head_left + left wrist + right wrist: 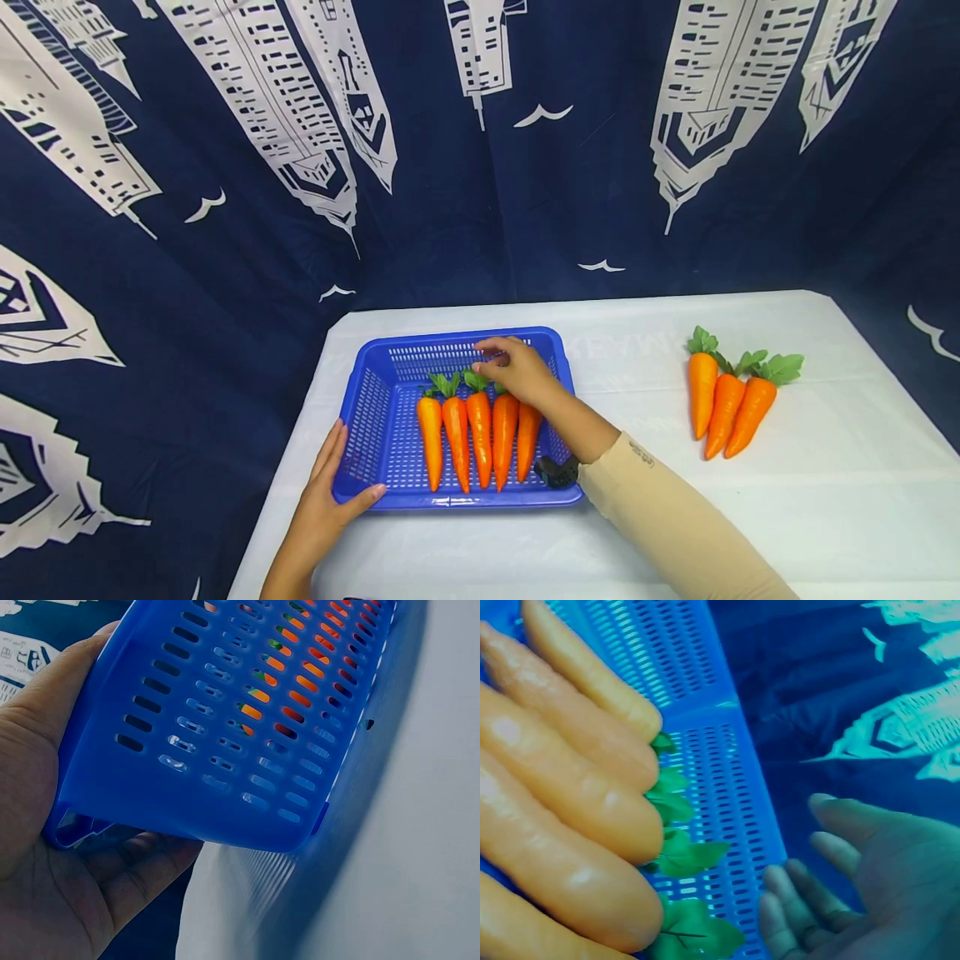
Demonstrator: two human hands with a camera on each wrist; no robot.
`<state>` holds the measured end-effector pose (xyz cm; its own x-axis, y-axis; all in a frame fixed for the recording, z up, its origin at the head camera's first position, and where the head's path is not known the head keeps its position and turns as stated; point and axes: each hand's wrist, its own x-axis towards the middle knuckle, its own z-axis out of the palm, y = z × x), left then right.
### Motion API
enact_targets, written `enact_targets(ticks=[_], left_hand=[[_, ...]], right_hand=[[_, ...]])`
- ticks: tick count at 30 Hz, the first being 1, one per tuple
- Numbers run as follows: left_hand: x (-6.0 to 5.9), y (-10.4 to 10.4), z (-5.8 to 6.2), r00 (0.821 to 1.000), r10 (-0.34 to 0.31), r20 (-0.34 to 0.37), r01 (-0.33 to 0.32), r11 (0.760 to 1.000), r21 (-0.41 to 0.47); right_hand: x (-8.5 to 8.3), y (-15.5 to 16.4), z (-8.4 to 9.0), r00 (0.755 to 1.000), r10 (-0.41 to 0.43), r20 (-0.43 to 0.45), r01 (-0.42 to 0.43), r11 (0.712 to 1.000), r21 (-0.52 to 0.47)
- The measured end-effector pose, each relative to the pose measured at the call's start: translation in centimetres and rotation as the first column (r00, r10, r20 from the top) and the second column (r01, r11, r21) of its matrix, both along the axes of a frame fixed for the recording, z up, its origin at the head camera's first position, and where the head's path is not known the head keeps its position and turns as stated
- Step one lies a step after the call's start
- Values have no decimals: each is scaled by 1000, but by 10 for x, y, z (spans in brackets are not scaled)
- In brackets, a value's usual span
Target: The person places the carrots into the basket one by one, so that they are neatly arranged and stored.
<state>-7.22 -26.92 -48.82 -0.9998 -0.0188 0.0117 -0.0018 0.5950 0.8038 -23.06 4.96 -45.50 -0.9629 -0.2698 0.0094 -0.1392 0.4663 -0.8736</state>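
Blue basket [465,502]: rectangular, with slotted walls and a mesh floor, resting on the white-covered bench [825,517].
Basket contents: 5 carrots [479,442] lying in 1 row on the mesh, right of the middle, with bare floor to their left.
Basket carrots' lie: side by side, narrow tips toward the front rim, leafy ends toward the back wall.
Basket carrots' colour: glossy orange, the leftmost more yellow, the others a deeper red-orange.
Basket carrots' shape: thick and rounded at the leafy end, tapering to the tip; the right wrist view shows smooth skin with bright highlights.
Leaves [445,383]: short green tufts; those of the 2 rightmost basket carrots are partly or wholly behind the hand in the head view.
Carrots outside: 3 loose carrots [725,412] grouped on the bench, well to the right of the basket, leaves away from the person, the leftmost a lighter orange.
Left hand [322,492]: spread around the basket's front left corner, thumb on the front rim, fingers along the left side.
Right hand [521,371]: above the leafy ends, fingers loosely bent and parted, with nothing between them.
Right forearm: beige sleeve [667,517], with a black object [557,472] beside the wrist.
Backdrop: navy cloth [450,208] printed with white buildings and birds.
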Motion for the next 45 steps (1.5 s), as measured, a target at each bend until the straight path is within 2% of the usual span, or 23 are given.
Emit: enact_targets(ticks=[6,12,20,29,33,37,45], left_hand=[[-1,0,0,1000,-5,3,5,1000,6],[-1,0,-1,1000,2,11,-1,1000,-13],[0,1,0,1000,8,17,-8,1000,-17],[1,0,-1,1000,5,3,-5,1000,-25],[1,0,-1,1000,-1,-3,1,1000,-17],[1,-1,0,1000,-1,2,1,1000,-27],[0,-1,2,999,13,31,-12,1000,-28]], right_hand=[[2,11,10,1000,-28,15,30,979,-202],[7,22,23,999,-39,17,42,943,-332],[17,48,40,995,-85,-48,59,912,-406],[27,84,46,974,-212,-78,158,888,-432],[31,99,44,951,-303,-60,251,871,-423],[36,112,39,915,-404,-18,366,846,-388],[39,146,21,824,-557,105,555,756,-348]])
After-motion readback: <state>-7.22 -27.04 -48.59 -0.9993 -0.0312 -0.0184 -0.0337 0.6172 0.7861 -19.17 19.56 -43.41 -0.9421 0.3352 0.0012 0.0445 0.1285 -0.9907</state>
